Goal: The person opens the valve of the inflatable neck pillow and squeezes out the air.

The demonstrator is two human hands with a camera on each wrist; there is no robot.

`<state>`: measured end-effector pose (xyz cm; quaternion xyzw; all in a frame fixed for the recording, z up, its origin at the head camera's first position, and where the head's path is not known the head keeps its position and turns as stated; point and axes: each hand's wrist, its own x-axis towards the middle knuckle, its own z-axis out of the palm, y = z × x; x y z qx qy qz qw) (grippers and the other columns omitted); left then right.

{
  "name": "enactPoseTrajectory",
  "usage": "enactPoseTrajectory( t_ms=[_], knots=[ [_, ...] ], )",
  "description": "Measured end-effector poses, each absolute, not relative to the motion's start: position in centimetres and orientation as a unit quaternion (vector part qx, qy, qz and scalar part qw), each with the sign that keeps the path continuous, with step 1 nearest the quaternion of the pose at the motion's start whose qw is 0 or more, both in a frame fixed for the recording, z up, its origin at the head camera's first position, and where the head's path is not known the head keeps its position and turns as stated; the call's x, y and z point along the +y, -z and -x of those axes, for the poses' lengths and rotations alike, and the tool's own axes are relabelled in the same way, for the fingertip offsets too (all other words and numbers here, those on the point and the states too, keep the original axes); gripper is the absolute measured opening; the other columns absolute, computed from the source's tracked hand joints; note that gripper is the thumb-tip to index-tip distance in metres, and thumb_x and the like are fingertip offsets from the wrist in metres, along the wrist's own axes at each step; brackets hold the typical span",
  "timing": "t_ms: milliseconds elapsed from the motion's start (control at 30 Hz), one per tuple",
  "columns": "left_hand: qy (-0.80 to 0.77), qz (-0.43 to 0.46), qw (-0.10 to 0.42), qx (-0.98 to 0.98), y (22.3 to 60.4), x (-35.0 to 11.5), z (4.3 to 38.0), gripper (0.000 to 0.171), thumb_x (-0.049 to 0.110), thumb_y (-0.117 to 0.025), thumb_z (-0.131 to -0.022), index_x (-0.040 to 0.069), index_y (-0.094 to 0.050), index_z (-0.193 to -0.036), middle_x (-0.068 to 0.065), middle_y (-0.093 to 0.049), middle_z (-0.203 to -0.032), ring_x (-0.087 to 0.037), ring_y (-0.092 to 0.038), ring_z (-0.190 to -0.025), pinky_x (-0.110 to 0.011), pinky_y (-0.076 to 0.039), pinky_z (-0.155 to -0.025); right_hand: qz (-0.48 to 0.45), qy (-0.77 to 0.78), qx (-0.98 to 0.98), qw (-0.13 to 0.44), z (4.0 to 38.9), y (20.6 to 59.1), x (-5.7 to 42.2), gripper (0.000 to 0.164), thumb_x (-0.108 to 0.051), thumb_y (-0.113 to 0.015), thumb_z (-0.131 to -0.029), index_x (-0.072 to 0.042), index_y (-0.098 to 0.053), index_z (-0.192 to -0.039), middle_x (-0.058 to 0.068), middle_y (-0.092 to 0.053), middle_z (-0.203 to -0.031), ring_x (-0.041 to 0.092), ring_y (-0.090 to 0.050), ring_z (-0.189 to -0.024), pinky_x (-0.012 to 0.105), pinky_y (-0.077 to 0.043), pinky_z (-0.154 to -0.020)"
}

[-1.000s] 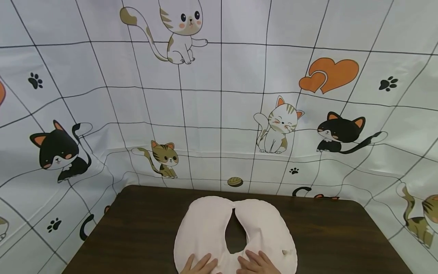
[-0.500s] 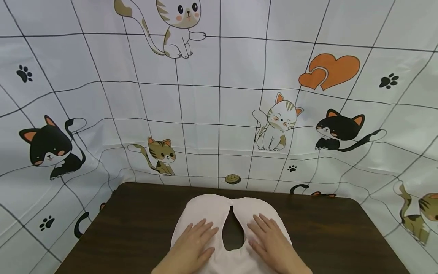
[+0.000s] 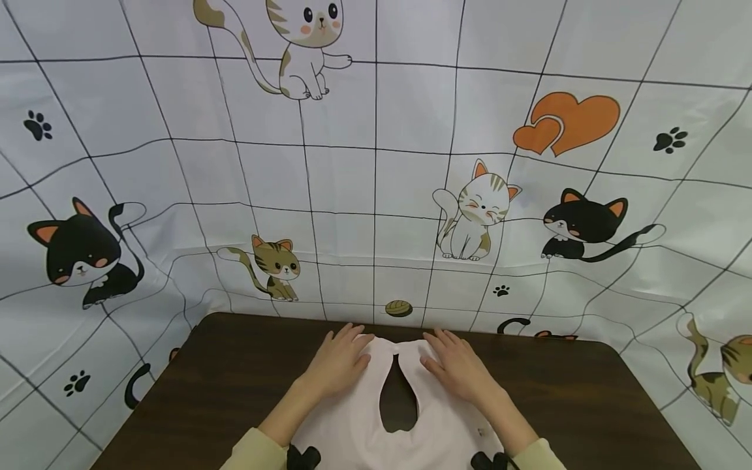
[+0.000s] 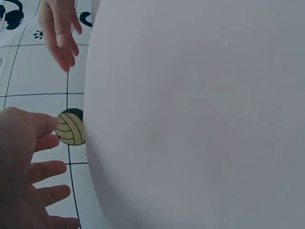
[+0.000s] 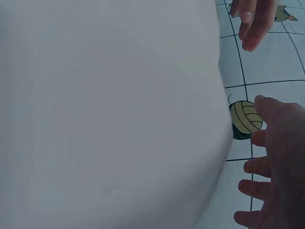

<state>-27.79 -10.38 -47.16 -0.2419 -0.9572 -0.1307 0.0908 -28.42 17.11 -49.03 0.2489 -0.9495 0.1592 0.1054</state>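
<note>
A pale pink U-shaped neck pillow (image 3: 396, 450) lies on the table, its two ends at the far side and a dark gap in its middle. Over the pillow's far left end reaches my left hand (image 3: 341, 359), fingers extended. My right hand (image 3: 461, 369) mirrors it over the far right end, fingers also extended. Both wrist views are largely filled by the pillow (image 4: 190, 114). There, the left hand (image 4: 24, 176) and the right hand (image 5: 286, 157) appear beside it with fingers spread, gripping nothing.
The dark wooden table (image 3: 587, 398) has its far edge close beyond my fingertips. Behind it hangs a white gridded sheet (image 3: 405, 183) printed with cats, paw prints and hearts. Black devices (image 3: 303, 457) sit near the wrists, below yellow-cuffed sleeves (image 3: 252, 450).
Both hands have slid forward from the pillow's near part, over its middle, to its far ends. The forearms and sleeves have come into view. The pillow stays in about the same place.
</note>
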Motion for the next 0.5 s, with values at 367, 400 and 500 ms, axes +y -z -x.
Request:
enactPoseTrajectory(
  t_ms=[367, 400, 500],
  knots=[
    [0.078, 0.249, 0.050, -0.964, 47.4, -8.3, 29.3, 0.040, 0.033, -0.056, -0.094, 0.014, -0.058, -0.129, -0.010, -0.053, -0.133, -0.035, -0.043, -0.127, -0.059, -0.035, -0.097, -0.232, -0.142, -0.959, 0.085, 29.4, 51.1, 15.7, 0.055, -0.055, -0.043, -0.095, -0.019, -0.054, -0.135, 0.010, -0.047, -0.141, 0.032, -0.037, -0.132, 0.061, -0.027, -0.101],
    [0.069, 0.253, 0.051, -0.964, 47.5, -8.2, 29.3, 0.040, 0.033, -0.056, -0.094, 0.014, -0.059, -0.128, -0.010, -0.054, -0.132, -0.035, -0.044, -0.126, -0.059, -0.035, -0.097, -0.228, -0.136, -0.960, 0.088, 29.5, 51.2, 15.5, 0.055, -0.056, -0.043, -0.094, -0.020, -0.055, -0.134, 0.009, -0.048, -0.140, 0.032, -0.037, -0.132, 0.062, -0.026, -0.101],
    [0.054, 0.260, 0.051, -0.963, 48.1, -7.9, 29.3, 0.039, 0.035, -0.056, -0.093, 0.014, -0.060, -0.126, -0.009, -0.055, -0.130, -0.036, -0.046, -0.124, -0.061, -0.036, -0.094, -0.225, -0.122, -0.963, 0.082, 29.5, 51.7, 15.2, 0.054, -0.056, -0.045, -0.093, -0.020, -0.057, -0.132, 0.011, -0.048, -0.139, 0.034, -0.037, -0.132, 0.065, -0.025, -0.099]
  ],
)
